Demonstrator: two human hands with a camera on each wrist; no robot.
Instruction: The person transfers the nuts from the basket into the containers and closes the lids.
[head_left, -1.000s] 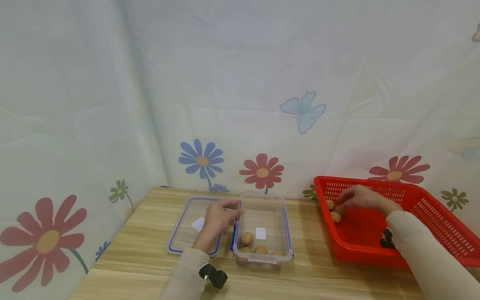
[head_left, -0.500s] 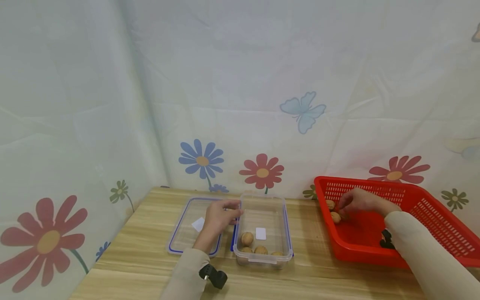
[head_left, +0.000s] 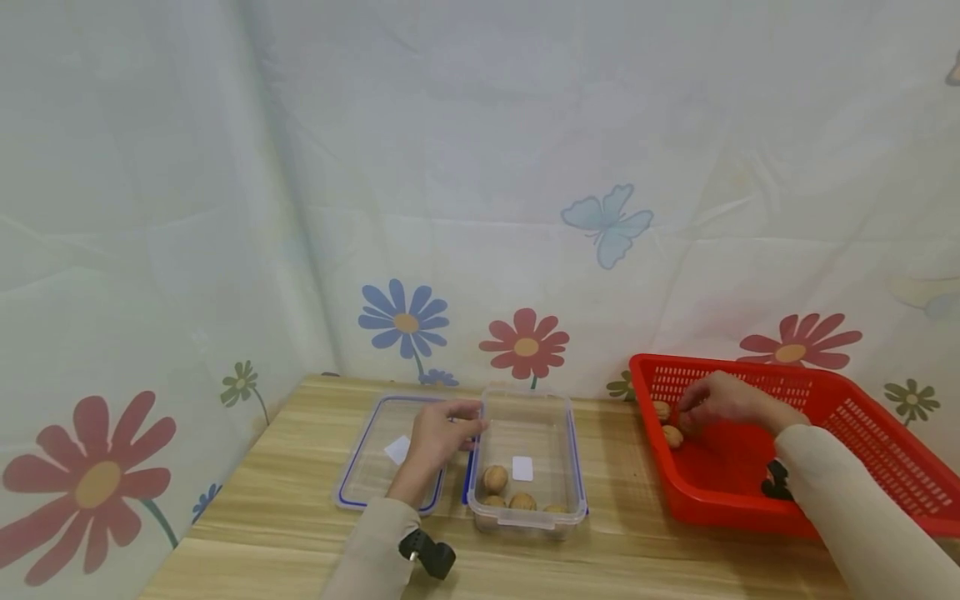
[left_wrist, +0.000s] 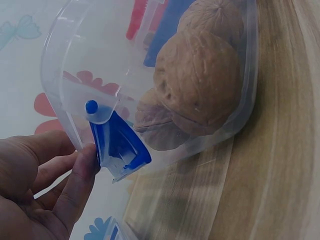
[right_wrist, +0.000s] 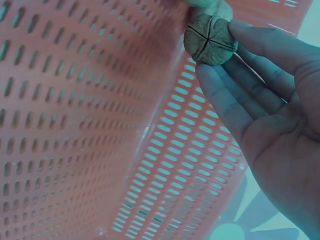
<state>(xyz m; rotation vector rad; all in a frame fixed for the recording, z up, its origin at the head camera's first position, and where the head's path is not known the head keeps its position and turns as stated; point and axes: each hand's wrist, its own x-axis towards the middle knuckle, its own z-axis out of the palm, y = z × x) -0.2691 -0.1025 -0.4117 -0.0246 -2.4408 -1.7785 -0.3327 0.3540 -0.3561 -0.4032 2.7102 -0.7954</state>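
Observation:
My right hand (head_left: 723,400) is inside the red basket (head_left: 678,492), pinching a walnut (right_wrist: 210,40) between thumb and fingertips. Beside it, against the basket's left wall, lie two more walnuts (head_left: 672,436). With my left hand (head_left: 441,433) I hold the left edge of a clear plastic box (head_left: 528,521), the fingers at its blue latch (left_wrist: 117,145) in the left wrist view. Several walnuts (left_wrist: 200,80) rest at the near end of this box, and a white label (head_left: 522,468) shows in it.
A clear lid with a blue seal (head_left: 360,467) lies on the wooden table (head_left: 262,500), left of the box and partly behind my left hand. A flowered cloth (head_left: 450,167) hangs behind the table. The basket stands at the right.
My right hand has drawn slightly rightward from the basket's left wall with one walnut. Two walnuts remain visible at that wall. The left hand has stayed at the box.

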